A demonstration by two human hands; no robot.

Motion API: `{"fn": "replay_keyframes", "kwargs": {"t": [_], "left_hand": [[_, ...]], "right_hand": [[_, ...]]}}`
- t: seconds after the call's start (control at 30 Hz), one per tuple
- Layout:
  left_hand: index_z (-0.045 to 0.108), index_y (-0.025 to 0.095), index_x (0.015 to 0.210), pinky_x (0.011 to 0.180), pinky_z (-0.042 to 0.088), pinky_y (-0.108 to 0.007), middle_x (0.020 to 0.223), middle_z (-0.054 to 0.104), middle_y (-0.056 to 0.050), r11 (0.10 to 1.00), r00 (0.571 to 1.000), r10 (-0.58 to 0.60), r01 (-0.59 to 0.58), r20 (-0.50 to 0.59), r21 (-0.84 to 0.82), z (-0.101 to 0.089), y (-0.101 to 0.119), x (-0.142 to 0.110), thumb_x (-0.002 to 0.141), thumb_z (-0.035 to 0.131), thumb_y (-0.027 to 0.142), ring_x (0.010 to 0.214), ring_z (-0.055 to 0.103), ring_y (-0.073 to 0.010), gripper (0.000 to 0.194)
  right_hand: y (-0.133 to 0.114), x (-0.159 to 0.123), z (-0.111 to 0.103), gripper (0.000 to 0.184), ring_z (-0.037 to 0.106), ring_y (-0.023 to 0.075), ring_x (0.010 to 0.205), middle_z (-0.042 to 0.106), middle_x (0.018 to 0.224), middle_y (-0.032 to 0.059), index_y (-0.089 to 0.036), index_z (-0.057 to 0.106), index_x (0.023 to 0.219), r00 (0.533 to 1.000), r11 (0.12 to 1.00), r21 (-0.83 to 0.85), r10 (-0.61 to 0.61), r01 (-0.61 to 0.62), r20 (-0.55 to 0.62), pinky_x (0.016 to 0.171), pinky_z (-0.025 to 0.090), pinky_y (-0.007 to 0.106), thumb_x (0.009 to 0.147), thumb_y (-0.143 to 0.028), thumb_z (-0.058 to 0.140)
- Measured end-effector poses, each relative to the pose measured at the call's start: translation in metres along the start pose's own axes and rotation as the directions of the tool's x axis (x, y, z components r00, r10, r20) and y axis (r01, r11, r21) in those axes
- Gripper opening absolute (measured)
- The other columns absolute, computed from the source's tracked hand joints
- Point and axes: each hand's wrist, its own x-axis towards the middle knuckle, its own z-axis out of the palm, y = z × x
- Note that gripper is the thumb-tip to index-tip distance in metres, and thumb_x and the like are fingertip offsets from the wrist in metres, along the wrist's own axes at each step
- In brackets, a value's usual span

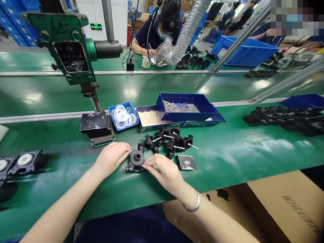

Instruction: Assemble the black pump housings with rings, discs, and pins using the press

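Observation:
A black plastic pump housing [137,157] with a round raised centre and a short spout lies on the green bench in front of me. My left hand [113,158] pinches its left edge between thumb and fingers. At its lower right side, my right hand [164,171] has thumb and fingertips closed on the rim. Just beyond are several black housings [174,145] with thin white shafts sticking out. A small metal block [186,162] lies to the right of my right hand.
A green press [65,47] stands behind my left hand. Behind the housings are a blue tray of white rings [123,116], a bin of cream-coloured small parts [150,118] and a bin of metal pins [179,107]. Black parts [286,118] are piled right. A co-worker [159,30] sits opposite.

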Motion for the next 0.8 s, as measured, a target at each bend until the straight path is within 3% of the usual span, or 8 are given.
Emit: {"fn": "replay_keyframes", "kwargs": {"t": [0.13,0.27,0.37,0.47,0.53,0.6,0.7,0.8], "left_hand": [[0.063,0.016,0.105,0.087,0.054,-0.034,0.099,0.076,-0.007,0.986,0.989,0.141,-0.145,0.053,0.086,-0.004,-0.002,-0.003,0.098,0.056,0.018,0.093,0.071,-0.0197,0.011],[0.060,0.014,0.121,0.090,0.054,-0.033,0.108,0.075,-0.009,0.990,0.996,0.071,-0.063,-0.061,0.125,-0.017,-0.001,0.007,0.096,0.059,0.021,0.098,0.072,-0.0205,0.025],[0.061,0.014,0.121,0.089,0.054,-0.031,0.105,0.075,-0.009,0.990,0.984,0.078,-0.057,-0.159,0.129,-0.029,0.002,0.045,0.096,0.057,0.021,0.097,0.072,-0.0197,0.026],[0.064,0.014,0.118,0.093,0.051,-0.034,0.111,0.075,-0.009,0.975,0.983,0.145,-0.122,-0.114,0.186,-0.031,0.013,0.114,0.099,0.053,0.025,0.104,0.070,-0.0218,0.024],[0.067,0.016,0.116,0.099,0.048,-0.038,0.117,0.074,-0.009,0.963,0.993,0.101,-0.114,0.064,0.244,-0.022,0.023,0.169,0.100,0.049,0.025,0.109,0.068,-0.0237,0.026],[0.071,0.017,0.109,0.103,0.045,-0.040,0.116,0.074,-0.010,0.949,0.965,0.024,-0.104,0.262,0.296,-0.003,0.030,0.220,0.100,0.049,0.022,0.113,0.067,-0.0255,0.024],[0.073,0.015,0.094,0.096,0.051,-0.041,0.104,0.075,-0.011,0.937,0.913,-0.054,-0.093,0.404,0.336,0.033,0.032,0.277,0.095,0.060,0.021,0.106,0.069,-0.0252,0.014],[0.068,0.014,0.105,0.087,0.057,-0.041,0.107,0.071,-0.008,0.929,0.853,-0.160,-0.040,0.496,0.368,0.063,0.026,0.306,0.093,0.067,0.031,0.098,0.069,-0.0214,0.021]], "right_hand": [[0.003,-0.010,0.000,0.015,0.067,0.0208,0.090,0.071,0.095,0.0107,-0.016,0.060,0.105,0.979,0.972,-0.143,-0.175,0.189,0.101,0.077,0.057,0.036,0.093,-0.008,0.064],[0.004,-0.007,-0.020,0.021,0.068,0.0240,0.095,0.072,0.107,0.0150,-0.015,0.062,0.114,0.939,0.901,-0.280,-0.283,0.330,0.197,0.077,0.059,0.037,0.093,-0.016,0.065],[0.016,0.026,-0.059,0.022,0.069,0.0225,0.101,0.073,0.109,0.0121,-0.018,0.062,0.118,0.958,0.887,-0.381,-0.287,0.259,-0.016,0.085,0.058,0.037,0.097,-0.019,0.058],[0.048,0.083,-0.117,0.022,0.068,0.0216,0.102,0.072,0.108,0.0128,-0.017,0.065,0.111,0.946,0.829,-0.531,-0.007,-0.177,-0.325,0.091,0.055,0.036,0.101,-0.024,0.046],[0.078,0.120,-0.152,0.032,0.067,0.0213,0.107,0.070,0.119,0.0145,-0.014,0.065,0.119,0.900,0.621,-0.665,0.389,-0.415,-0.199,0.093,0.052,0.033,0.104,-0.026,0.040],[0.108,0.149,-0.176,0.021,0.070,0.0235,0.099,0.075,0.109,0.0137,-0.013,0.073,0.106,0.830,0.552,-0.707,0.550,-0.442,-0.089,0.088,0.052,0.030,0.094,-0.026,0.061],[0.145,0.170,-0.186,0.013,0.071,0.0203,0.081,0.077,0.085,0.0087,-0.013,0.076,0.085,0.732,0.524,-0.738,0.679,-0.425,0.060,0.077,0.053,0.027,0.080,-0.025,0.080],[0.166,0.172,-0.183,0.023,0.069,0.0161,0.077,0.074,0.083,0.0039,-0.012,0.072,0.085,0.672,0.515,-0.755,0.729,-0.407,0.135,0.078,0.055,0.031,0.089,-0.035,0.073]]}}
